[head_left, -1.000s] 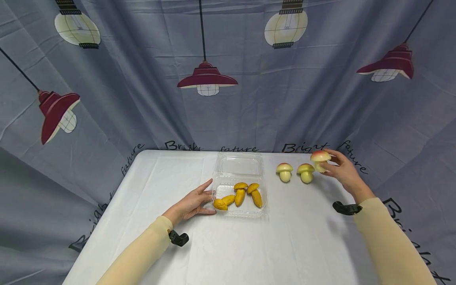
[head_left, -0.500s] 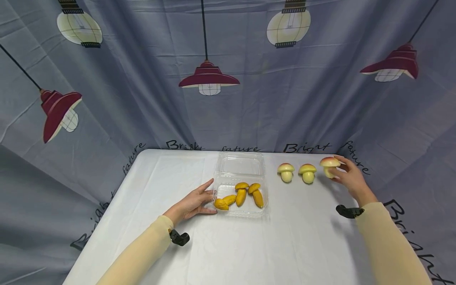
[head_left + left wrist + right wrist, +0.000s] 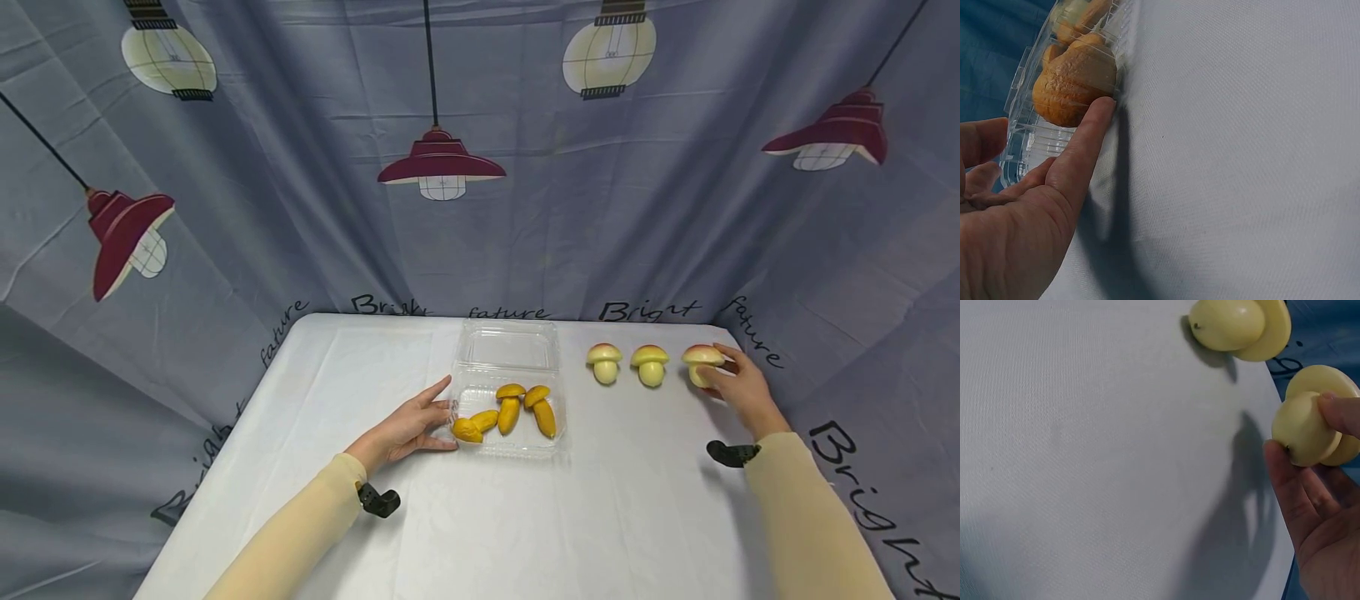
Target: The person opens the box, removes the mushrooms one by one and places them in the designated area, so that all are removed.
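Note:
At the right end of a row, my right hand (image 3: 744, 390) holds a red-capped toy mushroom (image 3: 702, 358) between thumb and fingers. In the right wrist view that mushroom's pale stem (image 3: 1302, 428) faces the camera; whether its underside touches the table I cannot tell. To its left lie a yellow-green-capped mushroom (image 3: 650, 365) and another red-capped mushroom (image 3: 603, 363). My left hand (image 3: 405, 427) rests with extended fingers against the left side of a clear plastic clamshell box (image 3: 517, 450). Inside the box lie orange-yellow mushrooms: one on its side (image 3: 472, 426), two (image 3: 508, 410) (image 3: 540, 411) stem toward me.
The box's lid (image 3: 508, 346) is folded back toward the table's far edge. A white cloth covers the table (image 3: 600, 517). Behind it hangs a grey-blue curtain (image 3: 510, 242) printed with lamps and lettering.
My right hand has carried the red-capped mushroom rightward and down, away from the yellow-green one and into line with the other two. The left hand has stayed at the box.

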The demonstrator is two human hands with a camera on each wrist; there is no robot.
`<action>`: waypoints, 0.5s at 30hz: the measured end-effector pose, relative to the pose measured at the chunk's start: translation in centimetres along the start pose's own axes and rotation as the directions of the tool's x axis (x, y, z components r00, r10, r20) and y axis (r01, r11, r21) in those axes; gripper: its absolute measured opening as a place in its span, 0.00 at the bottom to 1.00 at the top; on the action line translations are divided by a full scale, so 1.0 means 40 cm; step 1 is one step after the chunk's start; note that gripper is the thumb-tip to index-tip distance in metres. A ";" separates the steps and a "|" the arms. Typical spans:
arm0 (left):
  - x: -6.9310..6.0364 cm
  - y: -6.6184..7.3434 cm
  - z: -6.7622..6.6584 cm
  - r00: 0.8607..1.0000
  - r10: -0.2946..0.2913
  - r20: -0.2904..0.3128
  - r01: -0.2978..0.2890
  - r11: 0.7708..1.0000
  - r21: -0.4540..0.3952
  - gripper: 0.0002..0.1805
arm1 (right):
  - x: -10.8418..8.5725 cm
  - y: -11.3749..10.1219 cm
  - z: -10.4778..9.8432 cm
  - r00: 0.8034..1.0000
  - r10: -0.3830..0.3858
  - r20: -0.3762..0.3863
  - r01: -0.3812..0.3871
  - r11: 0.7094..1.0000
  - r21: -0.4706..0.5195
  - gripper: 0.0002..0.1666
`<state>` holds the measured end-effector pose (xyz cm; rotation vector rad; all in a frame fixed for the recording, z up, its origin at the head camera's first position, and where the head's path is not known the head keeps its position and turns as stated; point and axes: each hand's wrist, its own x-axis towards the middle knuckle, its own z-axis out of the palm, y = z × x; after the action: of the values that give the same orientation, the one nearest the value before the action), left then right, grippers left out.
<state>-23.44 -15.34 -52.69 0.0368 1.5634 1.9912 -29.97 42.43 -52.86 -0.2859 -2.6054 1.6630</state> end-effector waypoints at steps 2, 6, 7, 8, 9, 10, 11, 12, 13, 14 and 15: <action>0.000 0.001 0.000 1.000 -0.004 -0.004 0.004 1.000 -0.003 0.41 | 0.001 0.003 0.003 1.000 0.005 -0.014 -0.005 1.000 0.000 0.47; -0.001 0.003 0.002 1.000 -0.009 -0.011 0.009 1.000 -0.006 0.42 | 0.009 0.012 0.007 0.999 0.011 -0.036 -0.012 1.000 -0.013 0.46; -0.001 0.003 0.002 1.000 -0.008 -0.013 0.008 1.000 -0.005 0.42 | 0.011 0.013 0.008 0.999 0.018 -0.040 -0.019 1.000 -0.022 0.46; 0.000 0.002 0.002 1.000 -0.007 -0.012 0.007 1.000 -0.002 0.42 | 0.013 0.014 0.010 0.999 0.024 -0.044 -0.026 0.999 -0.030 0.46; 0.000 0.002 0.002 1.000 -0.006 -0.012 0.006 1.000 0.000 0.42 | 0.014 0.014 0.011 0.998 0.031 -0.049 -0.033 0.998 -0.044 0.46; 0.001 0.001 0.002 1.000 -0.005 -0.011 0.005 1.000 0.002 0.42 | 0.015 0.013 0.013 0.998 0.037 -0.054 -0.039 0.998 -0.053 0.46; 0.001 0.001 0.001 1.000 -0.005 -0.011 0.005 1.000 0.002 0.42 | 0.016 0.012 0.015 0.997 0.041 -0.059 -0.045 0.997 -0.066 0.46; 0.002 0.000 0.001 1.000 -0.006 -0.012 0.006 1.000 0.001 0.42 | 0.016 0.010 0.017 0.997 0.045 -0.061 -0.050 0.996 -0.072 0.46; 0.002 0.000 0.001 1.000 -0.010 -0.015 0.010 1.000 -0.004 0.42 | 0.015 0.008 0.018 0.997 0.049 -0.064 -0.054 0.996 -0.078 0.46; 0.002 0.000 0.001 1.000 -0.011 -0.016 0.011 1.000 -0.009 0.42 | 0.014 0.005 0.020 0.996 0.052 -0.066 -0.057 0.995 -0.076 0.46; 0.001 -0.001 0.000 1.000 -0.010 -0.015 0.009 1.000 -0.008 0.43 | 0.014 0.003 0.022 0.996 0.056 -0.067 -0.062 0.995 -0.080 0.46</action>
<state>-23.47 -15.31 -52.73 0.0106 1.5621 1.9950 -30.61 41.78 -53.36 -0.4162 -2.6462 1.5388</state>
